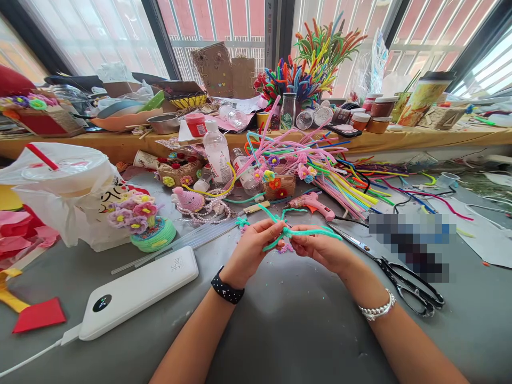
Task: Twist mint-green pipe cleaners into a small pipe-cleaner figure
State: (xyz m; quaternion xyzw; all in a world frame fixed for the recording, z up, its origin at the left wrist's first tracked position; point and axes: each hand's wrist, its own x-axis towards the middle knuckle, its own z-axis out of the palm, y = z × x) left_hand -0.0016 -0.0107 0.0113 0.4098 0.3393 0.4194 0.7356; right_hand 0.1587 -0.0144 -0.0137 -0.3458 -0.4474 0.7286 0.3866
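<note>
Both my hands meet over the middle of the grey table, holding a bunch of mint-green pipe cleaners (312, 232) joined at a centre. My left hand (256, 242) pinches the left side of it between thumb and fingers. On the other side my right hand (320, 250) grips near the same centre, with one long strand running out above it to the right. Other ends stick up and away from me. A small mint-green pipe-cleaner star (242, 222) lies just beyond my left hand. Something pink and purple (285, 248) shows partly behind my fingers.
Black-handled scissors (400, 282) lie right of my right arm, and a pink glue gun (314, 204) sits beyond my hands. A white power bank (140, 293) with a cable, a crocheted flower pot (154, 234) and a bagged drink cup (72, 186) stand left. Loose pipe cleaners (352, 186) pile behind.
</note>
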